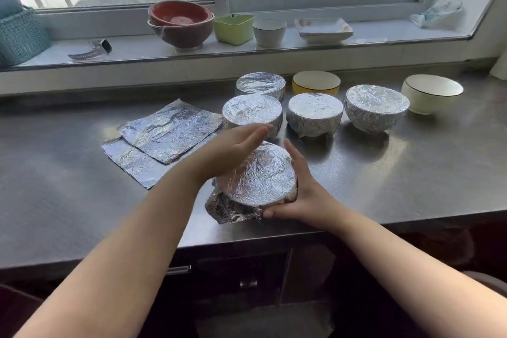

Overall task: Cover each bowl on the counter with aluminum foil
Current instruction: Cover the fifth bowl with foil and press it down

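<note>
the left hand (233, 149) hovers flat, fingers straight and together, over the far left edge of the foil-wrapped bowl (259, 178). the right hand (299, 189) cups the bowl's right side, thumb curled under its near rim. crinkled foil hangs loose below the left wrist.

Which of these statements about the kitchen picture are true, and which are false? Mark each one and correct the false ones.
1. Both hands are at the foil-wrapped bowl nearest the counter edge. True.
2. Every bowl on the counter is covered. False: the yellow bowl and the white bowl are bare.
3. Loose foil sheets lie left of the bowls. True.
4. The red bowls stand on the counter. False: they are on the windowsill.
</note>
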